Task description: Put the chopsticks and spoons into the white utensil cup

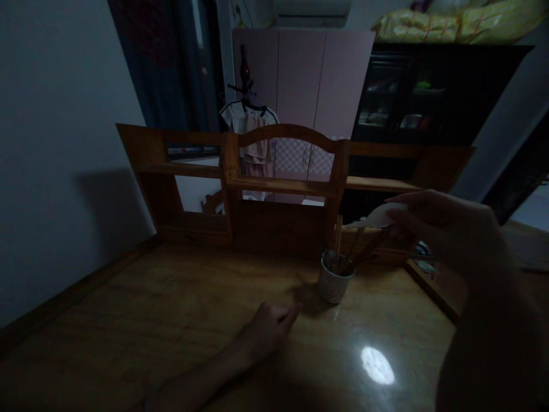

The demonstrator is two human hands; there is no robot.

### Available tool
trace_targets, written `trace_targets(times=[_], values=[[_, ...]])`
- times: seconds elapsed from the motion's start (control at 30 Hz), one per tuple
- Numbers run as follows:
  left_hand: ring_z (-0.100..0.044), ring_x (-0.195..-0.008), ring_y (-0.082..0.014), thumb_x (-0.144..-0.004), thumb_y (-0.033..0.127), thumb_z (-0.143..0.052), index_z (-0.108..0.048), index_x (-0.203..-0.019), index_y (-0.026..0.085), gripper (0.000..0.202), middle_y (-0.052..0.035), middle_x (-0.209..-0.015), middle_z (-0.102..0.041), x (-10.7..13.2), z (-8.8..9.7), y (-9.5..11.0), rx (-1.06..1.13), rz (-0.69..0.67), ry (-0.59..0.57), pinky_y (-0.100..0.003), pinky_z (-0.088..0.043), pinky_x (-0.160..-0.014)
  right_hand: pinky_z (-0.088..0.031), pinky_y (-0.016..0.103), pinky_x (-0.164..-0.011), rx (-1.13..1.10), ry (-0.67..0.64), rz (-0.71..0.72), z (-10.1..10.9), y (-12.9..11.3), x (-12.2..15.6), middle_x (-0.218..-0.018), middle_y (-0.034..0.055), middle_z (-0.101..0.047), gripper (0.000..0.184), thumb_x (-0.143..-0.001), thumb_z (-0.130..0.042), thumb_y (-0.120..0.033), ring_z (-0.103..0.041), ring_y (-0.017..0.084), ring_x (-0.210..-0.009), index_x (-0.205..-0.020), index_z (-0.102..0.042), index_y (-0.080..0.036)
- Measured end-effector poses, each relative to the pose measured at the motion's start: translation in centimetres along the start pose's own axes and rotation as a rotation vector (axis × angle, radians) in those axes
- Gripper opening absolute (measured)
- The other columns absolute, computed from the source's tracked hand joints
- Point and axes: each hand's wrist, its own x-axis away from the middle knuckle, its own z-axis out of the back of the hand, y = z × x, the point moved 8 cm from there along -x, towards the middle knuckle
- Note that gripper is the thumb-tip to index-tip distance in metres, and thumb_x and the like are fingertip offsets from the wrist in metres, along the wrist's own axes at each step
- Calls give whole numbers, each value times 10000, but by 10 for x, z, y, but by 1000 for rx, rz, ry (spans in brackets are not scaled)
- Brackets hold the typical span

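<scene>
A light-coloured utensil holder (332, 288) with small holes in its wall stands upright on the wooden table. Chopsticks (338, 234) and other slim utensils lean inside it. Above and to the right of the holder, my right hand (446, 226) is closed on a white spoon (380, 216), its thin end pointing left. The spoon hangs in the air, clear of the holder's rim. Lower down, my left hand (274, 327) is at the tabletop left of the holder, apart from it. Its fingers are curled, and I see nothing in them.
A wooden shelf unit (283, 186) with open compartments runs along the table's back edge. The tabletop (184, 303) reflects a bright lamp spot at right. A wall (64, 171) borders the left side. Behind stand a pink wardrobe (300, 86) and a dark cabinet (446, 91).
</scene>
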Motion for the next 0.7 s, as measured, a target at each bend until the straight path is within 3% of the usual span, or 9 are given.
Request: trace_targets(times=[0.13, 0.27, 0.47, 0.7], values=[[-265, -408, -46, -969, 519, -333, -401, -447, 126, 657, 48, -436, -256, 3, -14, 1, -157, -91, -71, -256, -198, -505, -522, 292, -546, 0, -301, -94, -29, 43, -6, -799, 47, -700, 329, -802, -682, -476, -667, 208, -652, -1012, -669, -223], [-235, -410, -47, -977, 507, -303, -392, -439, 126, 665, 47, -445, -226, 3, -16, 4, -179, -96, -93, -256, -188, -509, -535, 266, -567, -11, -534, -134, -66, 65, -5, -759, 43, -691, 325, -850, -623, -461, -679, 200, -669, -1019, -643, -185], [-263, -431, -60, -981, 494, -291, -446, -456, 129, 658, 37, -445, -290, 1, -13, 6, -204, -93, -86, -261, -201, -523, -543, 248, -571, -72, -719, -165, -106, 82, 2, -741, 37, -688, 303, -874, -583, -441, -680, 186, -658, -1014, -612, -174], [-324, -421, -47, -986, 492, -289, -423, -465, 126, 651, 42, -446, -290, 1, -14, 6, -206, -101, -84, -263, -218, -549, -556, 261, -603, -71, -814, -191, -125, 86, 8, -789, 46, -694, 228, -848, -592, -382, -690, 199, -703, -933, -571, -171]])
